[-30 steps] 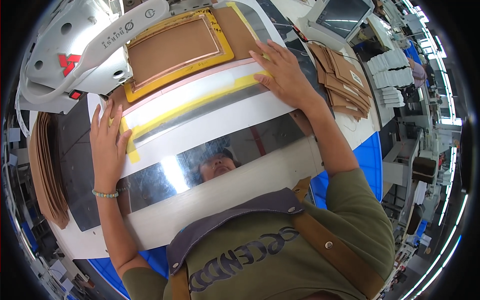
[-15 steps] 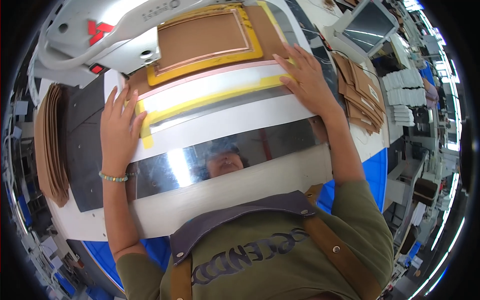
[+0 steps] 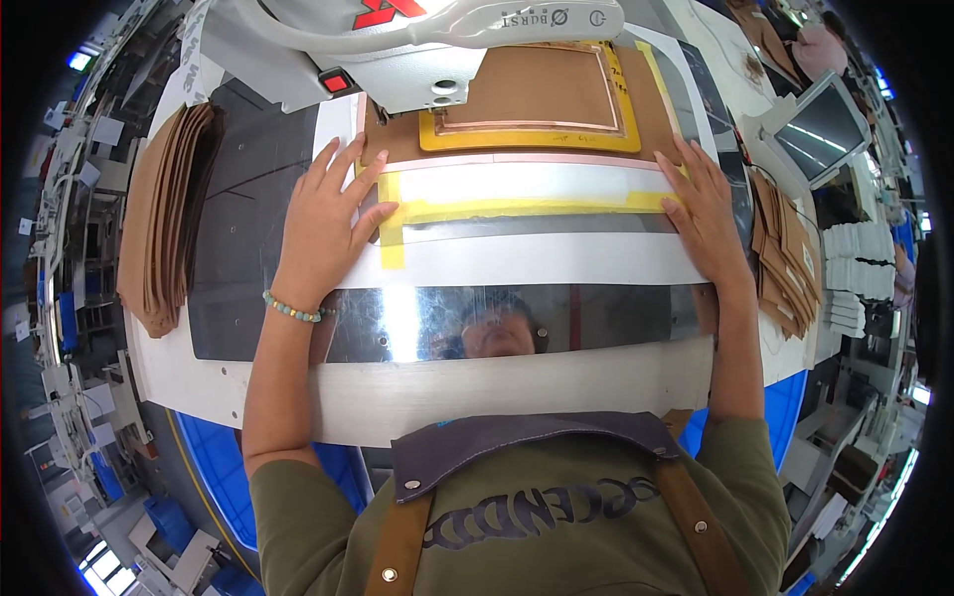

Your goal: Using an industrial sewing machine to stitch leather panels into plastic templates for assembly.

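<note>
My left hand [image 3: 333, 214] lies flat with fingers spread on the left edge of a white template sheet [image 3: 537, 253], beside a strip of yellow tape [image 3: 392, 238]. My right hand [image 3: 708, 209] rests the same way on the sheet's right side, its thumb at the end of a long yellow tape line. Between and beyond the hands is a brown panel [image 3: 397, 139], with a yellow frame [image 3: 527, 142] on top. Inside the frame's opening sits a brown piece [image 3: 547, 89]. A white sewing machine head [image 3: 397, 70] covers the frame's left part and hides its needle area.
A shiny metal plate [image 3: 556, 318] runs across the table [image 3: 517, 392] before me. Stacked brown pieces stand at the left [image 3: 159, 219]; more brown pieces [image 3: 785, 253] lie at the right near a screen [image 3: 820, 134]. Blue bins [image 3: 214, 467] show below the table edge.
My view has turned, so the table and machine appear farther right and straighter. Both hands stay flat at the sides of the template sheet.
</note>
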Available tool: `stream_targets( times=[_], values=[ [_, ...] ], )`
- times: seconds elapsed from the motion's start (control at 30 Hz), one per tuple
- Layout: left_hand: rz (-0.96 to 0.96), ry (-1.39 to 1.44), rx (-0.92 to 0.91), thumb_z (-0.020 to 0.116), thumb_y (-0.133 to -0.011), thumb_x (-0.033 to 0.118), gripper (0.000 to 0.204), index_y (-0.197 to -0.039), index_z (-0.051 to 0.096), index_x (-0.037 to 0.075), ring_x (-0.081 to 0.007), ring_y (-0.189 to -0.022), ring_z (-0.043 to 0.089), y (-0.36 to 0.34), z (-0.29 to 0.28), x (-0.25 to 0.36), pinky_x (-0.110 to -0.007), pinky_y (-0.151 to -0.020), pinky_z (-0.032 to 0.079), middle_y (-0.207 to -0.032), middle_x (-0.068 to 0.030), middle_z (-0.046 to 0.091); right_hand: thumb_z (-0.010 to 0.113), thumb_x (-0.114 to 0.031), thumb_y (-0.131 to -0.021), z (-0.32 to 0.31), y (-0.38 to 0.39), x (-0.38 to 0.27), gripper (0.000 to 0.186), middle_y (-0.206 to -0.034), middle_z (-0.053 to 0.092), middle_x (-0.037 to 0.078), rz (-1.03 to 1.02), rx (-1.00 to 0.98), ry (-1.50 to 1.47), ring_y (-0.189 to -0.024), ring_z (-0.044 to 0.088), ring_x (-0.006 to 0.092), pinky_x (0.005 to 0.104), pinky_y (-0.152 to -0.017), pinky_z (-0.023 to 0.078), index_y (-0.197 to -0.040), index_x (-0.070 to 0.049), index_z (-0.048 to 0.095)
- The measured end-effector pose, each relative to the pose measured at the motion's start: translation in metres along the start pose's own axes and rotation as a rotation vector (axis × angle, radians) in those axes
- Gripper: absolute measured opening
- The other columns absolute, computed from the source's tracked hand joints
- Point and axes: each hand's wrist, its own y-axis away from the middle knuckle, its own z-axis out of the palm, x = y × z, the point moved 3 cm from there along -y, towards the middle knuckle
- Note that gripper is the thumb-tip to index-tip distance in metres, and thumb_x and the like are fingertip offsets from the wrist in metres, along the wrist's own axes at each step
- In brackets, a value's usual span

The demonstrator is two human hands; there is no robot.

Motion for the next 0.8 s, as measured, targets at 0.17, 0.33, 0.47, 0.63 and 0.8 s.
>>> stream_targets(
  times=[0.17,0.33,0.47,0.63,0.8],
  values=[
    [-0.01,0.013,0.0,0.067,-0.099,0.045,0.058,-0.149,0.061,0.017,-0.0375,-0.149,0.043,0.0003,0.0017,0.0005,-0.049,-0.117,0.04,-0.16,-0.014,0.05,0.045,-0.05,-0.11,-0.0009,0.0001,0.0002,0.056,-0.169,0.037,0.011,-0.006,0.004,-0.022,-0.157,0.029,0.034,0.0501,-0.129,0.017,-0.155,-0.02,0.054],
    [-0.006,0.001,0.017,0.068,-0.099,0.043,0.058,-0.148,0.062,0.014,-0.0371,-0.149,0.043,-0.0014,-0.0011,0.0045,-0.048,-0.117,0.04,-0.16,-0.0133,0.051,0.046,-0.05,-0.109,-0.0021,-0.0004,-0.0016,0.055,-0.168,0.038,0.011,0.002,0.008,-0.001,-0.156,0.03,0.0345,0.0511,-0.129,0.018,-0.155,-0.021,0.055],
    [-0.013,0.015,-0.012,0.069,-0.098,0.041,0.057,-0.147,0.063,0.013,-0.0378,-0.148,0.045,-0.0001,-0.0031,0.0016,-0.048,-0.117,0.04,-0.161,-0.013,0.05,0.048,-0.048,-0.109,0.0,0.0005,-0.0009,0.053,-0.168,0.039,0.01,-0.004,0.017,0.002,-0.156,0.031,0.0346,0.0512,-0.129,0.018,-0.154,-0.02,0.056],
    [-0.003,0.056,0.006,0.07,-0.098,0.034,0.053,-0.145,0.063,0.01,-0.0386,-0.145,0.047,-0.0004,0.0021,-0.0003,-0.048,-0.116,0.04,-0.159,-0.0142,0.051,0.051,-0.044,-0.109,0.0026,0.0021,0.0018,0.051,-0.167,0.04,0.01,-0.02,0.051,0.017,-0.156,0.031,0.0346,0.0515,-0.128,0.02,-0.153,-0.017,0.057],
    [0.029,0.105,-0.007,0.069,-0.098,0.023,0.052,-0.147,0.06,0.006,-0.0384,-0.145,0.048,-0.0002,-0.0011,-0.0007,-0.048,-0.117,0.039,-0.16,-0.0162,0.05,0.054,-0.041,-0.107,-0.0004,-0.0033,-0.0035,0.051,-0.164,0.044,0.011,-0.056,0.114,0.03,-0.152,0.036,0.0339,0.0534,-0.122,0.027,-0.15,-0.015,0.059]
  ],
)
